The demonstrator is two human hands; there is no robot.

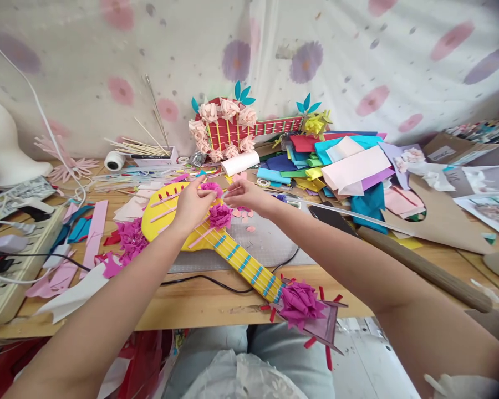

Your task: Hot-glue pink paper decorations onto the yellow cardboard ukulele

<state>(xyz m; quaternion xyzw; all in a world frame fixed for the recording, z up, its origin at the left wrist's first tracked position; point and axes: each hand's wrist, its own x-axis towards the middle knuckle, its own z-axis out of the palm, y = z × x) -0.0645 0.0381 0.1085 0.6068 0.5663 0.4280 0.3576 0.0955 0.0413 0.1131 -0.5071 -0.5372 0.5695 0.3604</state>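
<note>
A yellow paper guitar [249, 260] lies slantwise in front of me, its neck reaching over the table's front edge. Over its body, my left hand [194, 200] has its fingers closed at the left edge of a magenta paper flower [212, 189]. Just right of that flower is my right hand [246, 196], fingers apart, with nothing visible in it. Below and between the hands sits a second magenta paper flower [220, 216]. Another large magenta flower [300, 302] covers part of the guitar's head, with red paper pegs around it. My left forearm hides part of the body.
Behind stands a red paper guitar [228, 124] with pale pink roses. Coloured paper sheets [353, 160] pile up at right, near a black phone [330, 216] and a glue gun stick-like clear rod [357, 215]. A power strip [25, 271] and cables lie left. Small pink petals dot the cutting mat [270, 244].
</note>
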